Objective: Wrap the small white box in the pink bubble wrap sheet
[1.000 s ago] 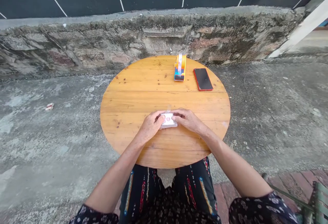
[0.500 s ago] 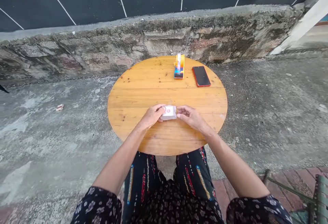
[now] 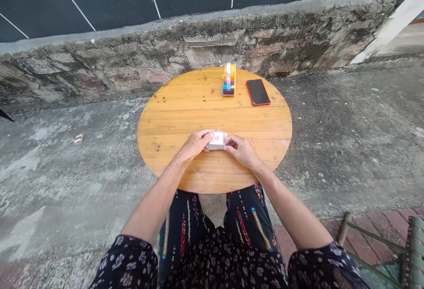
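A small white packet with a pink mark (image 3: 217, 140) sits between both of my hands over the near half of a round wooden table (image 3: 172, 117). My left hand (image 3: 194, 144) grips its left end with curled fingers. My right hand (image 3: 241, 150) pinches its right end. Both hands rest low, close to the tabletop.
At the table's far side stand an orange and blue box with a white strip (image 3: 228, 80) and a red-cased phone (image 3: 258, 91) lying screen up. A rough stone wall (image 3: 132, 59) runs behind. Concrete ground surrounds the table; a metal chair frame (image 3: 410, 249) is at the lower right.
My hands and the packet stay together on the table while the camera view shifts slightly. My right fingers have closed back in on the packet's right end.
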A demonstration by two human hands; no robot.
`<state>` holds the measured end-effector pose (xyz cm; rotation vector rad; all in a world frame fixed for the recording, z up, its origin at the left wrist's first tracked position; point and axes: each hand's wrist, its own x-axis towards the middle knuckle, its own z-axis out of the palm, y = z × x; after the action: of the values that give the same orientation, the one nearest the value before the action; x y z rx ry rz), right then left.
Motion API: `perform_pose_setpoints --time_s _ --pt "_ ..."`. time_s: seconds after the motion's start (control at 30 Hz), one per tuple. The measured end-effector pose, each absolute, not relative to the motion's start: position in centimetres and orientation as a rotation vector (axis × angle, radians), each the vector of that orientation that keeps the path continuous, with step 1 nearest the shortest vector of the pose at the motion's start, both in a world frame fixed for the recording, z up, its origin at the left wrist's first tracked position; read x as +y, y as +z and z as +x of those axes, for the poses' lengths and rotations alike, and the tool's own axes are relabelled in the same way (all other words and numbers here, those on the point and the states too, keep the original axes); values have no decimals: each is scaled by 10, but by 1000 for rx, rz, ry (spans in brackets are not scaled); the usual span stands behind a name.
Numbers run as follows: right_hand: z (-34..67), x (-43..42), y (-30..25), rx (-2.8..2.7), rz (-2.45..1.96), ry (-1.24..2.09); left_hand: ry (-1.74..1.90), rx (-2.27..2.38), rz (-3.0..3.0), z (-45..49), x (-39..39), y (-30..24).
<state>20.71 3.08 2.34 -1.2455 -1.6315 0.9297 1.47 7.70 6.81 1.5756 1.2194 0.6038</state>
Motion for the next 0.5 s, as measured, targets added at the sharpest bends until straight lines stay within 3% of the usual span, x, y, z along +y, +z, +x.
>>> perform_pose_setpoints --time_s 0.5 --pt "210 20 22 -1562 -1263 827 695 1255 1438 15 77 56"
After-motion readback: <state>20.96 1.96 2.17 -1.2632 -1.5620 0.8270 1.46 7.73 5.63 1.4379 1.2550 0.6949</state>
